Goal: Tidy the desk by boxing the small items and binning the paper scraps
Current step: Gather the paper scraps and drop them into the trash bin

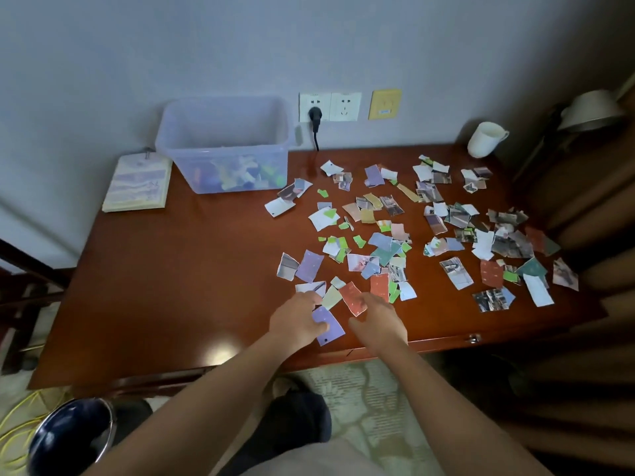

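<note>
The head view looks down on a glossy reddish-brown wooden desk [171, 286] set against a pale wall. At its back edge, left of the middle, stands a translucent rectangular plastic storage box [223, 156] with no lid on it, and a jumble of small colourful items [240, 175] shows through its front wall. Just beside the box, in the back left corner, lies a thick pale notepad with a clip at its top [139, 183]. A white ceramic mug [486, 139] stands in the back right corner. The torn paper scraps [395, 235], white, green, lilac, red, teal and photo-printed, lie scattered over the right half of the desk, from near the box to the right edge and forward almost to the front edge. The left hand [297, 321] is at the front edge, near the middle, and grasps a lilac rectangular paper scrap with a black dot [331, 333], the thumb laid across it and the bent fingers reaching over the neighbouring pieces. The right hand [379, 321] hovers just beside it, released and holding nothing, thumb spread, its fingertips at the edge of a red dotted paper scrap [354, 298]. On the floor off the front left corner stands a round shiny metal bin with a dark inside [68, 434], next to a loose yellow cable [20, 427]. On the wall behind the back edge sit white sockets [330, 106], one with a black plug [314, 115] in it.
</note>
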Available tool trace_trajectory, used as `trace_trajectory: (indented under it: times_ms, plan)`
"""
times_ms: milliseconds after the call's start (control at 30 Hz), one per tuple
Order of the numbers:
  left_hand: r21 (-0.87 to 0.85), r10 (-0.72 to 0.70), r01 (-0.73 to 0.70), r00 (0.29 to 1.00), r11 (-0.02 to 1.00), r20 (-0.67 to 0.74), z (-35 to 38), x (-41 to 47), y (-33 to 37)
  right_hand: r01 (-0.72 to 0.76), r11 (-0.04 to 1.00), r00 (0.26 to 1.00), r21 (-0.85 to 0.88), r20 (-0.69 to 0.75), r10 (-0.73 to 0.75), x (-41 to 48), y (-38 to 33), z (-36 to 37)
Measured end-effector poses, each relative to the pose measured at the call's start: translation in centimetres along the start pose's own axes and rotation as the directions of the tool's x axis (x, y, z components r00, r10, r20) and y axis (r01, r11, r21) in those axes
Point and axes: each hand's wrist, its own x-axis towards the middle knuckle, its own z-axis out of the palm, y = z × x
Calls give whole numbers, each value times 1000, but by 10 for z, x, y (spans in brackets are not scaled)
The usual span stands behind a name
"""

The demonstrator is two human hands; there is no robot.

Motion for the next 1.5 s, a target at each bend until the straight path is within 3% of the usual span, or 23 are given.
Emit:
trace_trajectory:
  times_ms: [133, 400, 533, 800, 967, 1133, 1233, 1367, 1500]
  plan:
    - [5, 17, -17, 1000, 1000, 3, 3, 30, -2, -37, 998, 999, -54, 23, 38, 27, -3, 5]
    - [205, -7, 15, 999, 979, -40, 11, 72, 8, -115, 948, 992, -296, 10, 123, 77, -9, 7]
    - [320, 3, 11, 999, 947, -43, 17, 81, 11, -98, 952, 993, -289, 29, 111, 86, -9, 9]
    - [324, -108, 98, 994, 941, 14, 16, 90, 22, -2, 963, 997, -268, 76, 24, 96, -9, 3]
    - [176, -209, 201, 978, 964, 26, 18, 82, 28, 105, 965, 966, -238, 257, -41, 105, -4, -10]
    - [-102, -314, 310, 949, 945, -22, 15, 70, 34, 113, 992, 921, 55, 368, -125, 116, 1, -23]
    - [-230, -390, 362, 916, 903, -90, 16, 58, 35, 153, 982, 899, 110, 398, -184, 119, -2, -21]
    - [-277, -464, 414, 874, 867, -143, 24, 41, 35, 213, 974, 843, 80, 489, -224, 122, -8, -17]
    - [-216, -533, 497, 830, 840, -165, 34, 28, 35, 382, 922, 852, -68, 413, -322, 128, -7, -15]
